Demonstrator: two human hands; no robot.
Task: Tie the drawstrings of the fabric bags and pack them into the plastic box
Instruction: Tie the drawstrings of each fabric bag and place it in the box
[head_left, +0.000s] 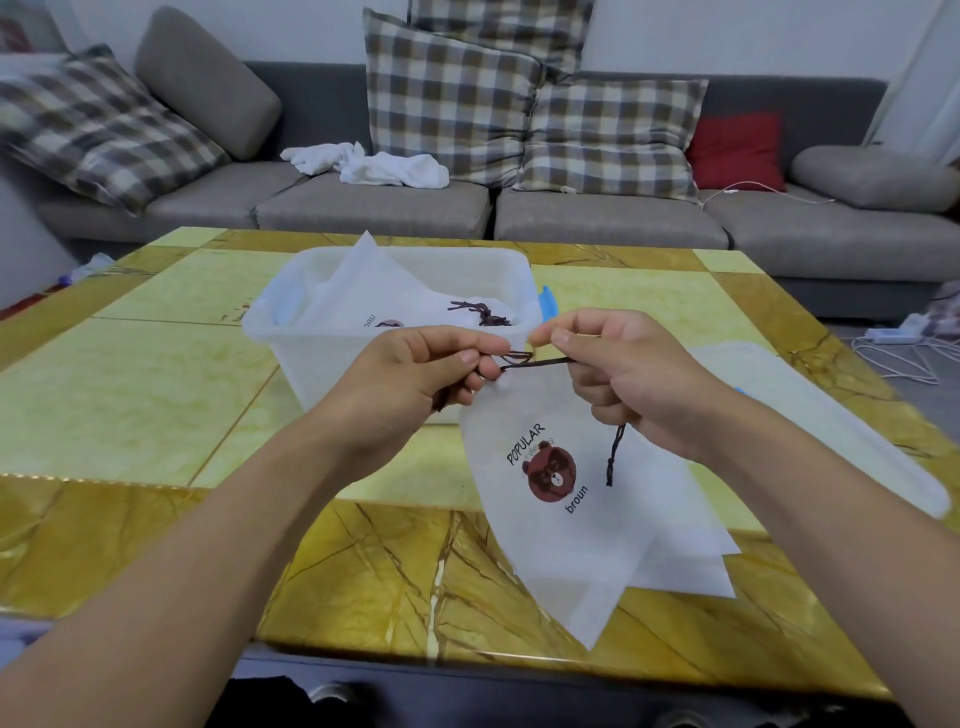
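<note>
I have my left hand (415, 371) and right hand (618, 364) pinching the drawstring (535, 362) tight; uneven pulling could slip the half-formed knot off the bag (561, 499).

White fabric bag (561, 525) with brown bear print, dark, perhaps brown drawstring (537, 362), translucent white plastic box (332, 343), yellow marbled table (130, 374), grey sofa (597, 218), far checked cushions (447, 98)

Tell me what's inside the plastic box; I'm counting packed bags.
Inside the plastic box lies at least one white fabric bag with a dark tied drawstring. Its frosted walls and that bag hide anything underneath, so I can't give a count.
</note>
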